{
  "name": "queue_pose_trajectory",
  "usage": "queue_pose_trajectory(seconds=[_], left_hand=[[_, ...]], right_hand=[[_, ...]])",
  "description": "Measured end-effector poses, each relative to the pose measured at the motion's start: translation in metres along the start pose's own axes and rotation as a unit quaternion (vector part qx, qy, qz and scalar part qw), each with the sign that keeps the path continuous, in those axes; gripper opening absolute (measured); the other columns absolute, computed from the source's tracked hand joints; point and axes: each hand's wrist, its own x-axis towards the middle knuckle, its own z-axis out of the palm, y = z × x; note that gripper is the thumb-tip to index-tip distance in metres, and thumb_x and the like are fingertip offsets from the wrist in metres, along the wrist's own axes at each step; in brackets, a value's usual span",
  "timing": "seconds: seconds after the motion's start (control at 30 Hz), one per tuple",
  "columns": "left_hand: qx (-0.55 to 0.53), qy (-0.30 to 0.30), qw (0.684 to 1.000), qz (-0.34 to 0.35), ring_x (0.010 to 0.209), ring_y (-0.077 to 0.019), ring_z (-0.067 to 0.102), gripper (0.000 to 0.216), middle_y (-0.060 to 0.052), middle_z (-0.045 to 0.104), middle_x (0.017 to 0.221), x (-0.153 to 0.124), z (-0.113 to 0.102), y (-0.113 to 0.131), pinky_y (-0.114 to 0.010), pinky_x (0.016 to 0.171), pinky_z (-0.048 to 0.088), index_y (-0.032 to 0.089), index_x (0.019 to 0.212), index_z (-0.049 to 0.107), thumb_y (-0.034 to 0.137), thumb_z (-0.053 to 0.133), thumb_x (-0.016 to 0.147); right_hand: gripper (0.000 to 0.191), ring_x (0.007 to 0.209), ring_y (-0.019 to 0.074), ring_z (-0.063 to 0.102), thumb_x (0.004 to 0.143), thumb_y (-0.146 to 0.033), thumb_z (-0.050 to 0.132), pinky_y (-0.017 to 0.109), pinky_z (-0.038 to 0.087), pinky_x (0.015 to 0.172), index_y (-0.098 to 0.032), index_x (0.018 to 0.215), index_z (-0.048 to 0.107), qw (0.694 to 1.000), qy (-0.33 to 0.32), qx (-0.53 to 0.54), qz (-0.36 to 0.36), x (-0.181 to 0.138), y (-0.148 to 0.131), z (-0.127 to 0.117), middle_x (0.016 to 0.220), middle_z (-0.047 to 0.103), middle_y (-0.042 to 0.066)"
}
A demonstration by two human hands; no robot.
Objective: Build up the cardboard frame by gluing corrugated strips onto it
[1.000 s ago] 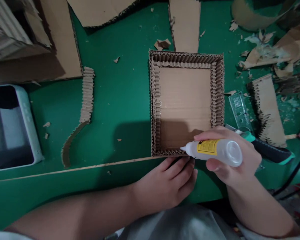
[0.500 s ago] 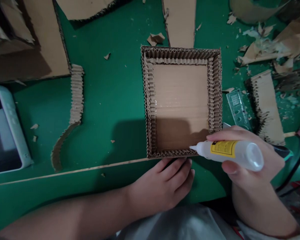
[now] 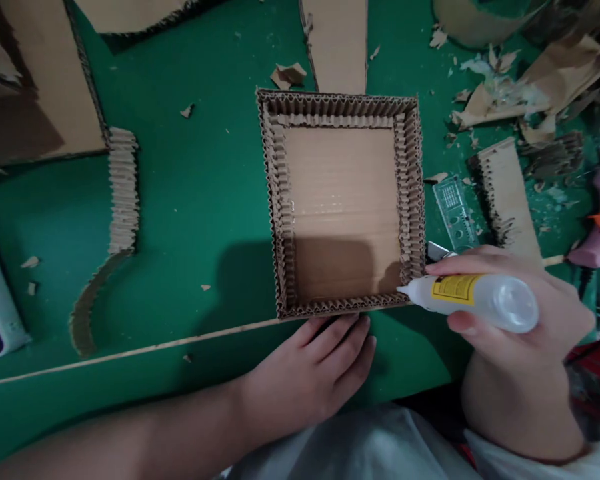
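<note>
A square, shallow cardboard box [image 3: 343,173] with corrugated strips lining its inner walls lies on the green tabletop. My right hand [image 3: 545,307] is closed around a clear glue bottle [image 3: 490,303] with a yellow label. Its narrow nozzle points left, at the inside of the box's near right corner; whether it touches the strip there I cannot tell. My left hand [image 3: 325,367] is at the outer side of the near wall, its fingers bent against the wall and its thumb hidden. No glue bead at the nozzle can be made out.
A curling corrugated strip [image 3: 123,193] and a phone-like device [image 3: 5,327] lie left. A thin stick [image 3: 180,343] runs along the front. To the right are a clear plastic piece [image 3: 455,210], a cardboard scrap [image 3: 513,200], torn paper [image 3: 550,87] and a pink glue gun [image 3: 597,227].
The glue bottle's nozzle has moved right along the near wall to the corner. The whole view has shifted right, bringing the glue gun into sight. My left hand stays at the near wall.
</note>
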Motion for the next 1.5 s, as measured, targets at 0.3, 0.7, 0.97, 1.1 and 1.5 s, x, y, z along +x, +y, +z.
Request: queue_pose_trajectory(seconds=[0.3,0.7,0.97,1.1,1.5], left_hand=[[0.003,0.002,1.0,0.0,0.116,-0.0245,0.053,0.028,-0.008,0.062,0.123,0.002,-0.001,0.0,-0.04,0.103,0.04,0.015,0.116,0.063,0.022,0.046,0.094],[-0.044,0.05,0.998,-0.001,0.104,-0.0235,0.059,0.025,-0.008,0.066,0.103,-0.001,0.009,-0.001,-0.041,0.097,0.046,0.012,0.11,0.062,0.017,0.047,0.091],[-0.038,0.098,0.994,0.0,0.093,-0.0207,0.061,0.015,-0.005,0.068,0.089,-0.002,0.007,0.002,-0.04,0.096,0.045,0.013,0.095,0.066,0.016,0.055,0.086],[-0.02,0.11,0.994,-0.004,0.098,-0.0213,0.059,0.014,-0.004,0.07,0.09,-0.003,0.004,0.002,-0.039,0.098,0.043,0.014,0.094,0.067,0.015,0.056,0.085],[0.017,0.067,0.998,-0.013,0.111,-0.0213,0.058,0.02,-0.005,0.07,0.104,-0.002,0.0,0.001,-0.037,0.104,0.038,0.015,0.102,0.067,0.018,0.052,0.089]], right_hand=[[0.03,0.066,0.0192,0.061,0.082,-0.051,0.061,0.036,0.051,0.065,-0.026,0.097,0.067,0.999,0.015,0.024,0.041,0.0,-0.007,0.002,0.079,0.069,0.003],[0.028,0.07,0.0125,0.067,0.084,-0.047,0.062,0.024,0.053,0.059,-0.02,0.09,0.061,0.995,-0.058,0.08,0.03,0.041,-0.046,0.048,0.08,0.072,0.002],[0.029,0.067,0.0128,0.067,0.085,-0.05,0.059,0.023,0.053,0.059,-0.021,0.086,0.062,0.994,-0.1,0.044,0.027,0.045,-0.049,0.055,0.078,0.072,0.002],[0.028,0.068,0.0138,0.068,0.085,-0.05,0.059,0.024,0.053,0.058,-0.022,0.087,0.062,0.992,-0.119,0.038,0.035,0.043,-0.048,0.054,0.08,0.072,0.002],[0.016,0.07,0.0158,0.068,0.082,-0.038,0.065,0.026,0.055,0.062,-0.023,0.086,0.063,0.996,-0.072,0.013,0.049,0.031,-0.037,0.029,0.079,0.072,0.002]])
